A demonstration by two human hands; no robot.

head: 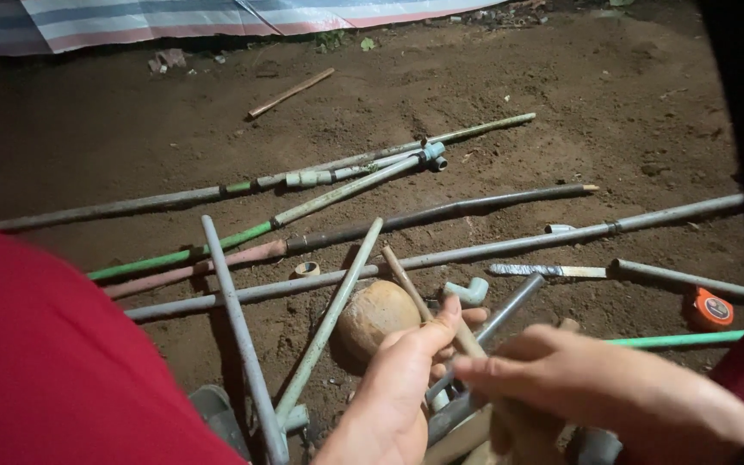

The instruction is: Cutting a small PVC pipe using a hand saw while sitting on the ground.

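My left hand (402, 383) grips a thin brown wooden stick (408, 280) that slants up to the left over a round brown stone (372, 317). My right hand (596, 392) is closed around the lower end of the same bundle, where a grey pipe (510, 306) runs up to the right between both hands. A pale elbow pipe fitting (468, 292) lies just beyond my left thumb. My red sleeve (53, 362) fills the lower left.
Several long grey and green pipes (337, 191) lie crossed on the bare brown earth. A knife (544, 270) and an orange tape measure (712, 308) lie at the right. A roll of tape (306, 269) sits among the pipes. A striped tarpaulin (174, 17) edges the top.
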